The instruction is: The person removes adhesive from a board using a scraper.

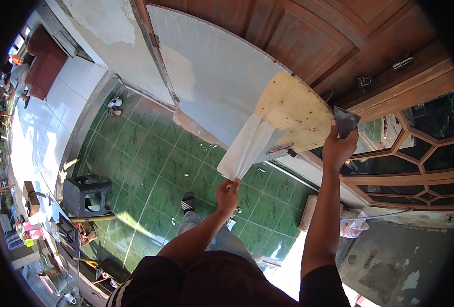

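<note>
Tilted across the middle stands a pale grey panel (217,71), with hinges along its left edge. A bare yellowish wood patch (293,110) with dark spots shows where its surface layer is off. A loose whitish strip of surface sheet (240,148) hangs from the panel, bent toward me. My left hand (228,197) is closed in a pinch on the strip's lower end. Up at the panel's right edge, my right hand (339,146) grips a flat dark scraper blade (347,121); its handle is hidden by my fingers.
Brown wooden doors (309,46) with a latch rise behind the panel. Small white scraps lie on the green tiled floor (155,204). A black plastic stool (88,195) is at left, near shoes (115,106). Framed glass panes (391,163) are at right, above a plastic bag (354,225).
</note>
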Motion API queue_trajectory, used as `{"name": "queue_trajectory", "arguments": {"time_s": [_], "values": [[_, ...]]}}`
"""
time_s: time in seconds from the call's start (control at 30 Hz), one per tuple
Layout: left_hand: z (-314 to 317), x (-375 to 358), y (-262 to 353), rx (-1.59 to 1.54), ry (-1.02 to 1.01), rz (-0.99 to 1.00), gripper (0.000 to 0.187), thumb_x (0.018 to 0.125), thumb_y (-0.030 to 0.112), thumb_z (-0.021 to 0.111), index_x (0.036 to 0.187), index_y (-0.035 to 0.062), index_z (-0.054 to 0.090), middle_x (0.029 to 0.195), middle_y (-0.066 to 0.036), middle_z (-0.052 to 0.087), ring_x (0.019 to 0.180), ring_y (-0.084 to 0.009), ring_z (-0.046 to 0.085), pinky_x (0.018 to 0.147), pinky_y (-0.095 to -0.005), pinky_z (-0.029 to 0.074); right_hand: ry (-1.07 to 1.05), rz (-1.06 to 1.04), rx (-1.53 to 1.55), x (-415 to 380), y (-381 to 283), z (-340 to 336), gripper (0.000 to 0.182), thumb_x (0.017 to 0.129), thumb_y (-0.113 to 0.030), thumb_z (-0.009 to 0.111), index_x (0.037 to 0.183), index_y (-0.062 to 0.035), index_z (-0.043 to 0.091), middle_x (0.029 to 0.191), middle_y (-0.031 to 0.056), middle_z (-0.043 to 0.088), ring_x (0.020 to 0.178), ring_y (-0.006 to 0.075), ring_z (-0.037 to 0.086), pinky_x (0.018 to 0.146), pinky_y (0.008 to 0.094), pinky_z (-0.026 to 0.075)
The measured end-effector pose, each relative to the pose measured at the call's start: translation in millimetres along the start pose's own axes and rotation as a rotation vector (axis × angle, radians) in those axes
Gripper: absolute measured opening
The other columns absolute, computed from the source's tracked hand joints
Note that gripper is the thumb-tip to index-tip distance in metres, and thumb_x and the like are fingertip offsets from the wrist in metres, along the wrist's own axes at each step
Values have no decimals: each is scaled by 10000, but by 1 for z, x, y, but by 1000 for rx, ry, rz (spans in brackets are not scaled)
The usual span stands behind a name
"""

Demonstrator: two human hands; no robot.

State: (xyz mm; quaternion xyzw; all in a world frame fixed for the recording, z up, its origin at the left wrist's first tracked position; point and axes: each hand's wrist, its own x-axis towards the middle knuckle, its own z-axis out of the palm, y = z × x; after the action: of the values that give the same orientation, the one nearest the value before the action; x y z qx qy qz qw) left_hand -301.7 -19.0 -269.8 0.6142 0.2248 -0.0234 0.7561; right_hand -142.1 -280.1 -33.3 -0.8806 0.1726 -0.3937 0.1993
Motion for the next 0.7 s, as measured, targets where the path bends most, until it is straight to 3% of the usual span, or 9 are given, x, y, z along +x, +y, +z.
{"name": "queue_trajectory", "arguments": {"time_s": [0.43,0.53,0.63,0.7], "values": [[-17,2,-18,117,-35,-31,352,1046,279,765,868,-21,723,729,-34,684,695,-74,564,634,-304,423,15,-2,38,2,0,2,395,938,-205,859,1211,6,668,1081,211,705,1026,450,697,895,534,533],[-19,4,-15,182,-71,-1,332,1043,295,771,967,-27,767,807,-77,754,765,-98,645,704,-306,491,-32,14,22,6,2,1,423,934,-180,858,1262,0,661,1158,205,694,1065,415,701,892,493,544],[-23,10,-24,185,-111,44,329,1040,305,775,1073,-22,797,919,-122,808,866,-140,730,801,-323,555,-162,34,23,6,11,-8,494,966,-197,840,1359,2,617,1344,190,686,1174,358,692,964,451,535],[-30,14,-23,233,-134,65,334,1039,310,773,1127,-11,805,980,-144,825,916,-177,769,848,-342,581,-136,-63,174,-1,10,-11,507,947,-131,833,1383,7,612,1469,199,578,1249,343,636,935,434,542]]}}
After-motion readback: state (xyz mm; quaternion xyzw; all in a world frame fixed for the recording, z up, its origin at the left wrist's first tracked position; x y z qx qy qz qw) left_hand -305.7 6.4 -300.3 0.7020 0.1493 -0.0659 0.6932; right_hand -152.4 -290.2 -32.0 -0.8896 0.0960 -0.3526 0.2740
